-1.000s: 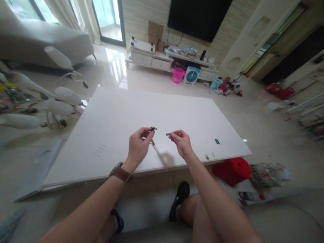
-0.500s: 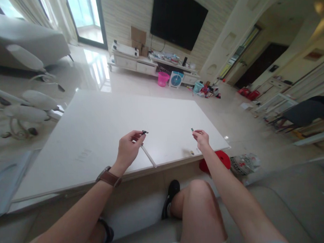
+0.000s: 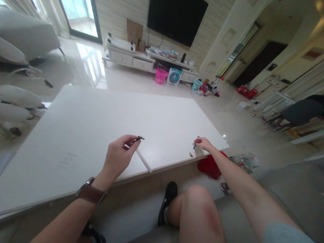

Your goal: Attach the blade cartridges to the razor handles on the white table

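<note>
My left hand [image 3: 118,157] hovers over the near edge of the white table [image 3: 83,122], fingers pinched on a thin white stick with a small dark tip [image 3: 139,138]; the stick slants down towards the table edge. A brown watch strap sits on that wrist. My right hand [image 3: 203,144] reaches to the table's near right corner, fingers closed low over a small dark piece [image 3: 195,146] that touches or nearly touches the surface. A tiny brown bit [image 3: 191,154] lies just beside it.
A red object [image 3: 210,166] and a printed plastic bag [image 3: 245,161] lie on the floor under the right corner. My knees and black shoes are below the table edge. A TV unit, pink bin and small fan stand far behind; white cushions lie at the left.
My right hand moved away from the left one, out to the right corner, and dropped to the table surface with the small piece. The left hand stayed put holding the stick.
</note>
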A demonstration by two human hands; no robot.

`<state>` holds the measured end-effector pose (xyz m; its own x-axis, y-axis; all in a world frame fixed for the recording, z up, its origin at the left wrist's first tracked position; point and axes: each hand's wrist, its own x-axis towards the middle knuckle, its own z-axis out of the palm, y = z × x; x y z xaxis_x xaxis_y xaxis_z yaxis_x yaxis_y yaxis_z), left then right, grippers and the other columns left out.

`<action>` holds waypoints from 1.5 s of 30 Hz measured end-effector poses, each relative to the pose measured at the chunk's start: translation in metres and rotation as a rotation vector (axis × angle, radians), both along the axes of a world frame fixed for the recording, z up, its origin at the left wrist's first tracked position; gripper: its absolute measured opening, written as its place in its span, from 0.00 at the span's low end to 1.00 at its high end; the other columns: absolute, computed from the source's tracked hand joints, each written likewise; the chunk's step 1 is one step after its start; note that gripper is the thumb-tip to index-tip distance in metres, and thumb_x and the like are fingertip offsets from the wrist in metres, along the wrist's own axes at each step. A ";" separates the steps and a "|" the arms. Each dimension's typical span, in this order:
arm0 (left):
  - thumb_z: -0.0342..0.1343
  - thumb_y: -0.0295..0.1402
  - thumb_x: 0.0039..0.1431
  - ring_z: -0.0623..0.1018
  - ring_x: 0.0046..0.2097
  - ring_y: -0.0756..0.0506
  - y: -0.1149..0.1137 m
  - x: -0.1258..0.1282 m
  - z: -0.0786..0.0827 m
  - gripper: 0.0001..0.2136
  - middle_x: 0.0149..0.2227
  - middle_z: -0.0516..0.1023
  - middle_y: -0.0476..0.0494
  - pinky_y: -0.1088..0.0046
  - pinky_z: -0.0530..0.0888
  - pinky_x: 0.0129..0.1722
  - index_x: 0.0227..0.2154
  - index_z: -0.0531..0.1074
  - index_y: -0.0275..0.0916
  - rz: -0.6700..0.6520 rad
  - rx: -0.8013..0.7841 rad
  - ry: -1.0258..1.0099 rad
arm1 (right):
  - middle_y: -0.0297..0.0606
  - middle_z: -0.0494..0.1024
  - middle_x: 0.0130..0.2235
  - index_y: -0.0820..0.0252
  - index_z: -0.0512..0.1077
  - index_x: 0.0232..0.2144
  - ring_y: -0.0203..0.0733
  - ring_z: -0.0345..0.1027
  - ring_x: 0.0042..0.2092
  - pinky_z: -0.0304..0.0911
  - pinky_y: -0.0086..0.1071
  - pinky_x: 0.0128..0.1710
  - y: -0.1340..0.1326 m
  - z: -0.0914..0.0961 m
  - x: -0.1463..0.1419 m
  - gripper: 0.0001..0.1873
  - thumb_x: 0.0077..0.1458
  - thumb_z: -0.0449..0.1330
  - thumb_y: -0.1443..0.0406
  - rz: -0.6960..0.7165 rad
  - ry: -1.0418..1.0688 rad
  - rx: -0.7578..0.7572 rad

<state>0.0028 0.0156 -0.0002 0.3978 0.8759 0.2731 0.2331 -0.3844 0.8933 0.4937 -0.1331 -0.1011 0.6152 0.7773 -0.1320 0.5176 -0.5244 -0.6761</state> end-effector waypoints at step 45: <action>0.62 0.42 0.50 0.78 0.26 0.46 0.046 -0.031 0.000 0.14 0.26 0.79 0.45 0.73 0.73 0.25 0.34 0.78 0.36 0.175 -0.231 -0.117 | 0.46 0.74 0.57 0.59 0.74 0.48 0.49 0.64 0.61 0.53 0.43 0.64 0.016 0.062 -0.108 0.17 0.54 0.58 0.67 0.255 -0.518 0.030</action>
